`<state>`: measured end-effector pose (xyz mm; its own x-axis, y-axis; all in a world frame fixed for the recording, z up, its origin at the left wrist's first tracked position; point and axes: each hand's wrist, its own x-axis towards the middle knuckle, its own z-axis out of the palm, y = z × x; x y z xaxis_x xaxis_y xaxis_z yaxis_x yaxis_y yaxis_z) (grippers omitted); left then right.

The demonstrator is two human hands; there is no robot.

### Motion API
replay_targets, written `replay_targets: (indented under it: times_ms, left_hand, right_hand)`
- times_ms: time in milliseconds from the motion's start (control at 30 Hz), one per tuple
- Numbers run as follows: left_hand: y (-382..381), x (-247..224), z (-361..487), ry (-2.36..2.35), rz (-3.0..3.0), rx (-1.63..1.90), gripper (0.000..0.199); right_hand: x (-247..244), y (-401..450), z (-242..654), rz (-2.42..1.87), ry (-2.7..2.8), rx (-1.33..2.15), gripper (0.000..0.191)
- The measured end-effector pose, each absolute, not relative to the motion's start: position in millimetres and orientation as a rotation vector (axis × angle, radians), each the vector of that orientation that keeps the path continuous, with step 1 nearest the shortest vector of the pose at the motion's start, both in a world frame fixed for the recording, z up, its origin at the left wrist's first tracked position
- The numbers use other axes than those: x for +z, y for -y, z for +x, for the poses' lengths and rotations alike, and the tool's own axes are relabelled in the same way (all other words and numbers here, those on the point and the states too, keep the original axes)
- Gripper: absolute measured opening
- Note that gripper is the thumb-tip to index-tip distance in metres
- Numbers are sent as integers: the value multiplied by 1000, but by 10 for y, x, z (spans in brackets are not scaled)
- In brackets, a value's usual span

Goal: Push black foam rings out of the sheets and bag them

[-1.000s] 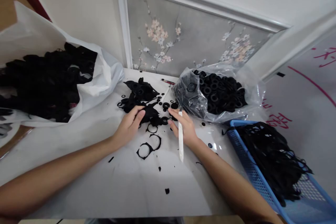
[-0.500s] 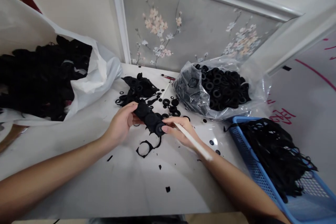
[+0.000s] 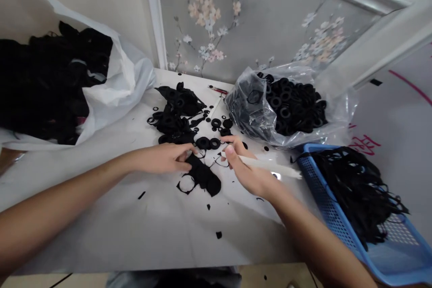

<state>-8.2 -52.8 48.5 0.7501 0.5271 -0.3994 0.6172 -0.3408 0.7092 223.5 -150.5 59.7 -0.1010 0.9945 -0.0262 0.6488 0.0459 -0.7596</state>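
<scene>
On the table lies a piece of black rubber-like sheet, with a cut-out ring-shaped scrap attached at its left. My left hand is at the sheet's upper left edge, thumb and index finger apart, with the other fingers curled out of sight. A long white stick with a narrow tip is held in my right hand, pointing left over the table. Several loose black rings lie just beyond both hands. Behind my left hand sits a pile of black scraps and rings.
A clear plastic bag full of black rings stands at the back right. On the right is a blue basket with black scraps. A white sack of black material is at left. Another white stick lies at the back.
The black sheet was held up between both hands and now lies lower on the table. My right hand has moved away to the right, and its white stick has swung flatter.
</scene>
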Motion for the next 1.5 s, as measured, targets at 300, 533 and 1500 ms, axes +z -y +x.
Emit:
replay_targets:
  times_ms: [300, 533, 1500]
  left_hand:
    - [488, 169, -155, -733, 2154, 78, 40]
    - [491, 151, -161, -710, 2161, 127, 24]
    - [505, 135, -131, -770, 2163, 119, 25]
  right_hand:
    - [169, 1275, 1954, -1220, 1477, 953, 13]
    - [-3, 1283, 1872, -1177, 1642, 941, 12]
    - [44, 1380, 1940, -1025, 2394, 79, 17]
